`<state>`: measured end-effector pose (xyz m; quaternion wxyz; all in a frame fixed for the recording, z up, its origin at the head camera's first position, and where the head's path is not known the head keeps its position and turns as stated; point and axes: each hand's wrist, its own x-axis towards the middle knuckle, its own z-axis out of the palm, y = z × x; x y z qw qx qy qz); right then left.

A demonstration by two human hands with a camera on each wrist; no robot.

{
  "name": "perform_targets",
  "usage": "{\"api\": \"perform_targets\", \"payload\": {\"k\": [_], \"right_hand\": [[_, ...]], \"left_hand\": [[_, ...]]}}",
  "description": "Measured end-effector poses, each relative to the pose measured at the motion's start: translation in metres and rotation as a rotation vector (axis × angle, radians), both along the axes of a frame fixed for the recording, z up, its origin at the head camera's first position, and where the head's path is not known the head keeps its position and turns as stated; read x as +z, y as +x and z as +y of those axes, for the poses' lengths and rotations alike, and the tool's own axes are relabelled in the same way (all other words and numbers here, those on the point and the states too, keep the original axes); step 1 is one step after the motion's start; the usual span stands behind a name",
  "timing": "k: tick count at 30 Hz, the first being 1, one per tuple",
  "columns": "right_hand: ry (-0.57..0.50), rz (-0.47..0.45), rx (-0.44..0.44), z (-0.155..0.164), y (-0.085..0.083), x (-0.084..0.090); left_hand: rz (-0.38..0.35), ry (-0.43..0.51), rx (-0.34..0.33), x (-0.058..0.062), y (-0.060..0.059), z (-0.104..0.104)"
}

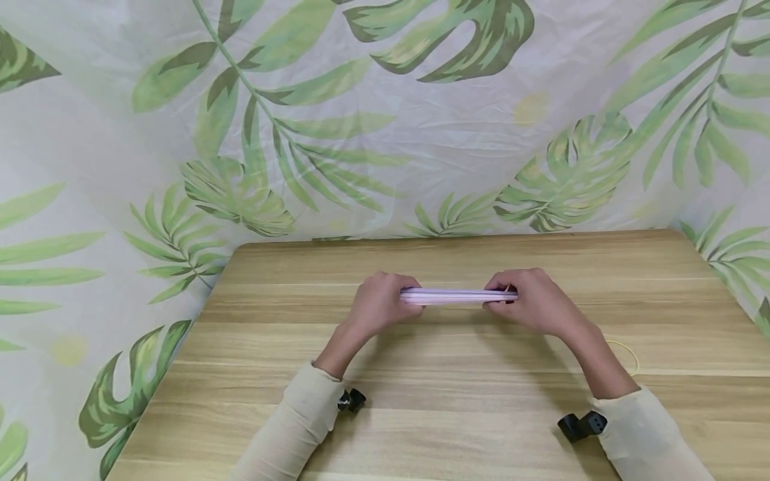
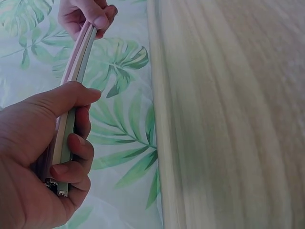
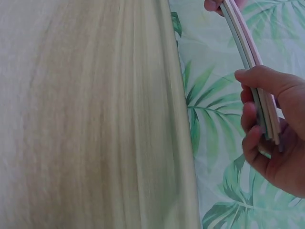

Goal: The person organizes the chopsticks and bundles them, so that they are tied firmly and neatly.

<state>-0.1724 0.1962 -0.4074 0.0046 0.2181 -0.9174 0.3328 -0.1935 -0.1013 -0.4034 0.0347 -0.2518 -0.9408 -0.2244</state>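
A bundle of long, thin pastel strips (image 1: 452,296) in pink, beige, green and purple is held level above the table, one end in each hand. My left hand (image 1: 380,304) grips the left end, thumb and fingers curled round it; in the left wrist view the strip ends (image 2: 62,190) show below the fingers. At the other end my right hand (image 1: 535,302) holds it the same way, with the strips (image 3: 242,43) running up toward the left hand. I cannot tell exactly what kind of strips these are.
A thin yellow loop (image 1: 633,355) like a rubber band lies on the wooden table (image 1: 445,401), partly behind the right forearm. Leaf-patterned cloth (image 1: 457,174) hangs beyond the table's far edge and at both sides. Small black cameras (image 1: 582,425) sit at the cuffs.
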Motion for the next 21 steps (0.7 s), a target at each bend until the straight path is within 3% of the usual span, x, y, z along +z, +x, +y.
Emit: {"api": "perform_targets", "payload": {"k": [8,16,21], "right_hand": [[-0.047,-0.012,0.045,0.000,0.001,0.001],[-0.029,-0.004,0.055,-0.008,0.001,-0.004],[-0.031,0.029,0.043,-0.010,0.002,-0.005]], "left_hand": [[-0.044,-0.013,0.004,0.002,0.001,0.001],[0.018,-0.123,-0.027,0.003,0.006,0.007],[0.027,-0.100,-0.058,0.002,0.008,0.009]]}}
